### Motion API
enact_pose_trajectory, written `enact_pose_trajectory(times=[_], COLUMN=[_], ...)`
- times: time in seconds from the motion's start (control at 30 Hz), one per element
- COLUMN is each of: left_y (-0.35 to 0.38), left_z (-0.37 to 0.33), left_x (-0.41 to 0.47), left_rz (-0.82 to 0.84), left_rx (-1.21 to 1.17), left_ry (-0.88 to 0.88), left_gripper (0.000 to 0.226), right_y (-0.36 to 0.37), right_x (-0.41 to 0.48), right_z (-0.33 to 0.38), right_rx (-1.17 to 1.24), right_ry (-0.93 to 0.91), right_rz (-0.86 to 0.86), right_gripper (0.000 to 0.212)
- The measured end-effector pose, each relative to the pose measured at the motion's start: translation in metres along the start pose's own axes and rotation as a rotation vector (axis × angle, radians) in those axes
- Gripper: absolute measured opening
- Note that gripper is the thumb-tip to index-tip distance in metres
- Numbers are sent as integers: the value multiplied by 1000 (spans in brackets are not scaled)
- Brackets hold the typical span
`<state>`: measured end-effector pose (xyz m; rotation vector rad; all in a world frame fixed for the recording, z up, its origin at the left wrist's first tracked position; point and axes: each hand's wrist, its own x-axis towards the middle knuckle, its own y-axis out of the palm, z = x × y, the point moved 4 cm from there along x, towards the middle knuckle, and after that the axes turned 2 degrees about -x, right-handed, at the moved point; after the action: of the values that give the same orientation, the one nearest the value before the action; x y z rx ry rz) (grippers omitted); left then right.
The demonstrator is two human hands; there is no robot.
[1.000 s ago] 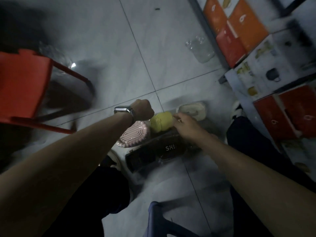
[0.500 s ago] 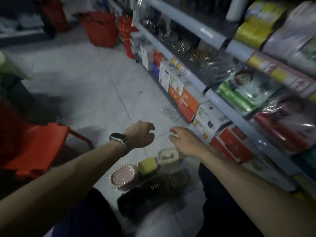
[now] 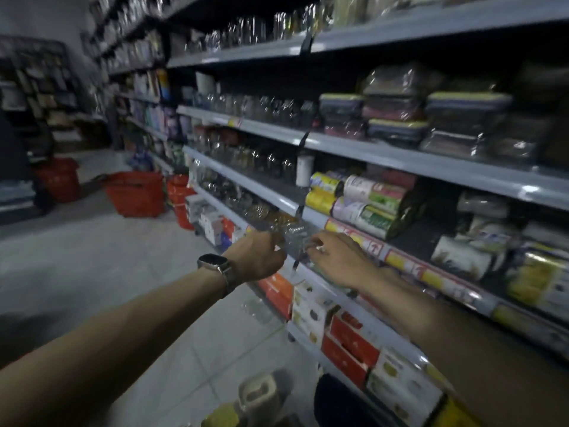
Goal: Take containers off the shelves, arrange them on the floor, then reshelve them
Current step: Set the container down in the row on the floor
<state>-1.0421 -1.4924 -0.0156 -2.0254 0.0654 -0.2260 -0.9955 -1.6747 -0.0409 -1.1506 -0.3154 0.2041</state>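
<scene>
A clear container [image 3: 294,237] stands at the front edge of a low grey shelf [image 3: 335,298], among other clear jars [image 3: 246,208]. My left hand [image 3: 260,257], with a watch on the wrist, curls round the container's left side. My right hand [image 3: 337,258] pinches its right side with bent fingers. The picture is blurred, so the exact grip is hard to make out. On the floor at the bottom edge lie a beige container [image 3: 258,392] and a yellow one [image 3: 221,416]. Another clear container [image 3: 255,309] sits on the tiles by the bottom shelf.
Orange and white boxes [image 3: 348,340] fill the bottom shelf. Rolled packs [image 3: 363,198] and wrapped lidded boxes [image 3: 397,124] sit on the higher shelves. Red baskets [image 3: 135,192] stand on the aisle floor to the left. My dark knee [image 3: 341,402] is low in view.
My view has swung up from the floor to the shelves. Both hands left the containers on the floor, rose to the low shelf and closed on a clear container.
</scene>
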Motion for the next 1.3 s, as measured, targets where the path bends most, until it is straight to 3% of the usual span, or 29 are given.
enact_pose_trajectory(times=[0.33,0.47,0.63,0.77,0.9,0.97,1.1,1.13,1.23,1.3], left_y=[-50,-68,-87,-97,-100,-96,-84,-80,-71,-65], left_z=[-116,-163,-235,-280,-299,-298,-301,-302,-308,-310], left_x=[31,59,103,137,165,177,222,235,253,260], left_rz=[-77,-102,-147,-163,-191,-197,-121,-108,-74,-90], left_rx=[-148,-259,-443,-526,-641,-659,-729,-734,-683,-672], left_ry=[117,139,204,284,290,238,201,187,176,175], left_gripper=[65,51,61,29,7,24,95,97,73,85], right_y=[-151,-208,-269,-300,-308,-310,-314,-317,-326,-327], right_x=[-44,-57,-62,-67,-64,-61,-48,-45,-41,-38], right_z=[-29,-55,-101,-132,-162,-169,-185,-187,-186,-185], right_rx=[-100,-151,-114,60,258,354,476,495,571,593], right_ry=[-12,9,111,215,282,301,328,340,346,324], right_rz=[-273,-358,-444,-476,-466,-462,-447,-455,-476,-471], right_gripper=[45,45,51,53,69,74,87,89,88,87])
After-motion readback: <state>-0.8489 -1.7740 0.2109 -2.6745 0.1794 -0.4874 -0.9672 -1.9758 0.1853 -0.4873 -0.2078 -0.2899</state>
